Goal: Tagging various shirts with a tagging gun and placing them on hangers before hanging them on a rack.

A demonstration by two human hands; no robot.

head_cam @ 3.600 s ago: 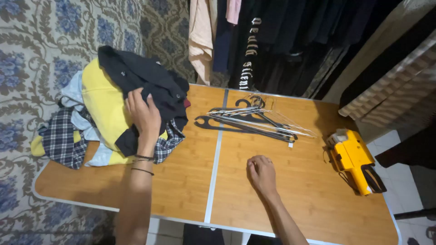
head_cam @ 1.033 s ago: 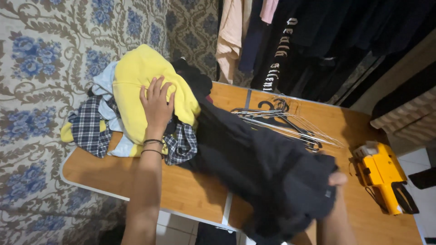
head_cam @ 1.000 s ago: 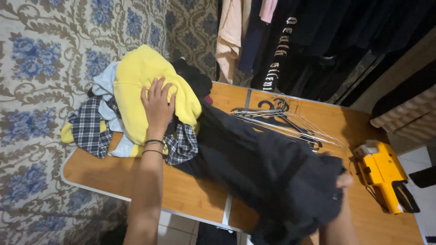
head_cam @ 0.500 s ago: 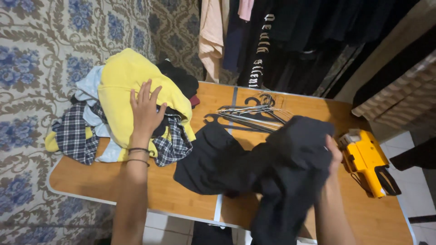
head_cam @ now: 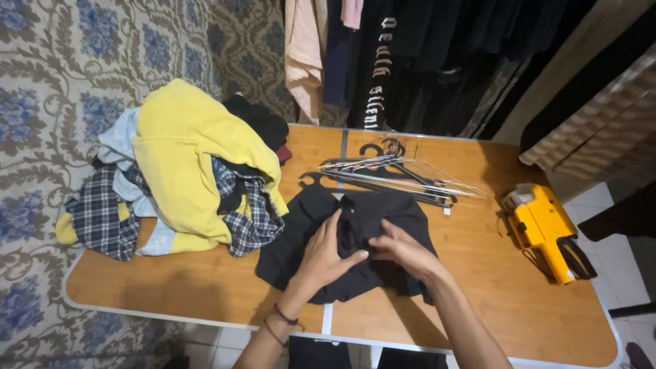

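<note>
A black garment (head_cam: 301, 242) lies crumpled on the middle of the wooden folding table (head_cam: 492, 294). My left hand (head_cam: 322, 258) rests flat on it with fingers spread, a dark bracelet at the wrist. My right hand (head_cam: 404, 251) presses on the garment's top fold beside the left, fingertips touching the cloth. Whether either hand pinches the fabric is unclear. To the left sits a pile of clothes (head_cam: 184, 178) with a yellow top, checked shirts and a pale blue piece.
A bundle of black and wire hangers (head_cam: 389, 174) lies just beyond the garment. A yellow hand-held tool (head_cam: 543, 229) sits at the table's right side. Dark and pale clothes (head_cam: 383, 55) hang behind the table. Patterned carpet (head_cam: 41, 82) covers the left.
The black garment came off the pile and now lies on the table's middle. My left hand left the pile and joined the right hand on the garment.
</note>
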